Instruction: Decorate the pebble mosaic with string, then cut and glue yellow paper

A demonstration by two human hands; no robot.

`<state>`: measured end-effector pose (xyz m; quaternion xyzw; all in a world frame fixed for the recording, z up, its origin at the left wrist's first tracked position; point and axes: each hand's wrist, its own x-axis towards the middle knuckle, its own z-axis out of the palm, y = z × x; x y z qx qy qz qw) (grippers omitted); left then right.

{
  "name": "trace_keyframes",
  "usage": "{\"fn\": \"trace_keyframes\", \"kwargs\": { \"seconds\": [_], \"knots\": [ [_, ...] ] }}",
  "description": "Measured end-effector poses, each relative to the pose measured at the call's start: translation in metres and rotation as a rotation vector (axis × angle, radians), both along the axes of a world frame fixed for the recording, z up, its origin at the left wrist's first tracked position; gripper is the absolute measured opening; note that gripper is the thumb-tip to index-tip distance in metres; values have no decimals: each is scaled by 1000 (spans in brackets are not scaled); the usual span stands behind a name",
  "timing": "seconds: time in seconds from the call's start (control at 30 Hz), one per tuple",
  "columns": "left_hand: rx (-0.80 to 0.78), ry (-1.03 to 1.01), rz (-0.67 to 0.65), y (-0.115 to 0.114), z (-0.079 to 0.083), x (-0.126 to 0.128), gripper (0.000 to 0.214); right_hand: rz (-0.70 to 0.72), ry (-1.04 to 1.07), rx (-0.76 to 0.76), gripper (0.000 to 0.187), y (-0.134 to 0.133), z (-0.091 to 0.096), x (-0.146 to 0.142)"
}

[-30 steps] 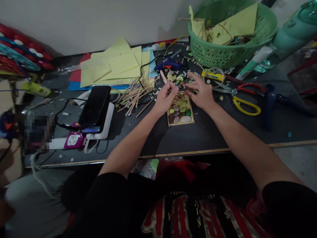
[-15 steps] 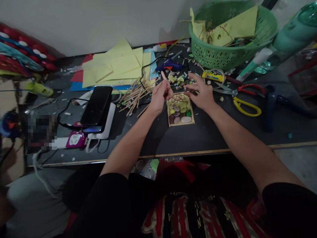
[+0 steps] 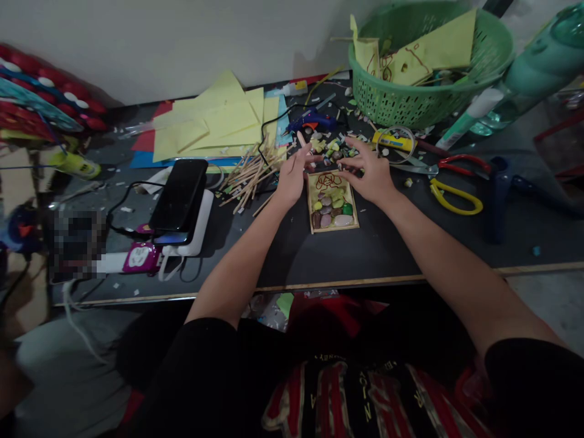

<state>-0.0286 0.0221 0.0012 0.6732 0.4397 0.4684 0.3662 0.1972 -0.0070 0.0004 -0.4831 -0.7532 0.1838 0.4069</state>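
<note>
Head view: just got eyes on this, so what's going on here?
A person's left hand and right hand are at the far corners of a small framed panel lying on the table. Whether either hand grips anything small is hard to tell. Stones cover the panel's near part; red outlines show at its far end.

Panel [image 3: 345, 184]: between left hand [image 3: 291, 177] and right hand [image 3: 371, 176], toward body; stones [image 3: 336, 212] on panel. Sticks [image 3: 249, 179]: left of left hand. Phone [image 3: 179, 194]: farther left, over block [image 3: 201, 225]. Glue gun [image 3: 316, 120]: beyond both hands. Basket [image 3: 396, 100]: behind right hand; bottle [image 3: 538, 67] right of basket.
</note>
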Motion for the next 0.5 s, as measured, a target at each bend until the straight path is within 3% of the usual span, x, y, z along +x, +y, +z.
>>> {"fn": "trace_keyframes", "kwargs": {
  "seconds": [0.2, 0.37, 0.5],
  "knots": [
    [308, 389, 76, -7, 14, -7, 47, 26, 7, -42, 81, 0, -1, 2],
    [308, 399, 126, -11, 17, -5, 44, 60, 167, -117, 89, 2, -4, -4],
    [185, 347, 158, -9, 10, -8, 24, 158, 422, -323, 91, -1, 2, -9]
  ]
}}
